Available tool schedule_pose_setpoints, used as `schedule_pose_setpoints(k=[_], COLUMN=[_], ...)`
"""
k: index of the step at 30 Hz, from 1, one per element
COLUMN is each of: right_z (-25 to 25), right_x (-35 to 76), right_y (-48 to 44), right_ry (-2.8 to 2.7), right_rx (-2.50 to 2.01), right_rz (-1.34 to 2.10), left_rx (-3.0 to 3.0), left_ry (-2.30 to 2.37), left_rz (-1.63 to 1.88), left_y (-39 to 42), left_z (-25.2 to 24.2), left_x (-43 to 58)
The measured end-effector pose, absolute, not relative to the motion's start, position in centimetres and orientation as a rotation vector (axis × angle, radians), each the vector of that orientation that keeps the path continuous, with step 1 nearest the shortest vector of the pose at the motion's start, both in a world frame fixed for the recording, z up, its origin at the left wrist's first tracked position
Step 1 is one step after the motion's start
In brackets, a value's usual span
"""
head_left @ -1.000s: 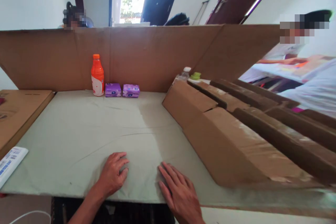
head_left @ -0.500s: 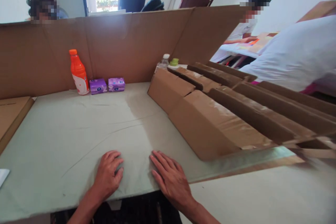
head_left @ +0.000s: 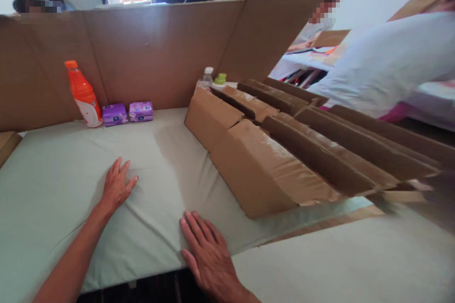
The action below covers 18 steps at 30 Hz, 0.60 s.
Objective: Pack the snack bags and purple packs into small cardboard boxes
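My left hand (head_left: 116, 184) rests on the pale green cloth (head_left: 152, 218) covering the table, fingers stretched forward and slightly apart, holding nothing. Nearer the front edge, my right hand (head_left: 208, 251) lies flat on the same cloth with its fingers extended, also holding nothing. Beyond my left hand stand an orange bottle (head_left: 84, 97) and two purple tissue packs, one darker (head_left: 114, 114) and one lighter (head_left: 141, 111). To the right of my right hand is a cardboard divider rack (head_left: 245, 170) with several slots.
A tall cardboard panel (head_left: 159, 52) closes off the back of the table. A clear bottle with a white cap (head_left: 207, 76) and a green-capped container (head_left: 221, 78) stand behind the rack. A cardboard piece (head_left: 9, 146) lies at the left. A person in white (head_left: 377, 61) leans at the right.
My left hand has slid forward and left over the cloth, which now wrinkles between the hands. My right hand stays near the front edge. The view has shifted somewhat to the right.
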State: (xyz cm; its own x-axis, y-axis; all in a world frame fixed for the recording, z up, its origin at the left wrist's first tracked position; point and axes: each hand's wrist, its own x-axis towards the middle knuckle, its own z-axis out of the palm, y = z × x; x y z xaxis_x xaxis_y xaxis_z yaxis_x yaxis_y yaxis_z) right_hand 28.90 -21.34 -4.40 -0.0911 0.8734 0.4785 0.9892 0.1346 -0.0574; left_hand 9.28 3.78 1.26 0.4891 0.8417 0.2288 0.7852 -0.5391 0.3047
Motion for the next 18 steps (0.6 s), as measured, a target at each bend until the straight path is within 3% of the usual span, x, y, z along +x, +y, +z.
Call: schedule_pose_setpoints(k=[6, 14, 18], right_z=[-4.2, -5.7, -2.6], right_x=[29.4, 31.0, 32.8], right_y=[-22.3, -22.4, -22.7], right_ry=[-2.024, -2.052, -2.023], right_rx=[-1.698, -1.466, -1.376], right_rz=[-0.308, -0.528, -0.258], left_rx=[2.743, 3.137, 2.99], left_ry=[1.349, 0.96, 0.612], left_rz=[0.352, 0.403, 0.183], left_y=[0.8, -5.5, -9.7], left_z=[0.0, -1.9, -1.2], left_x=[10.8, 11.5, 14.7])
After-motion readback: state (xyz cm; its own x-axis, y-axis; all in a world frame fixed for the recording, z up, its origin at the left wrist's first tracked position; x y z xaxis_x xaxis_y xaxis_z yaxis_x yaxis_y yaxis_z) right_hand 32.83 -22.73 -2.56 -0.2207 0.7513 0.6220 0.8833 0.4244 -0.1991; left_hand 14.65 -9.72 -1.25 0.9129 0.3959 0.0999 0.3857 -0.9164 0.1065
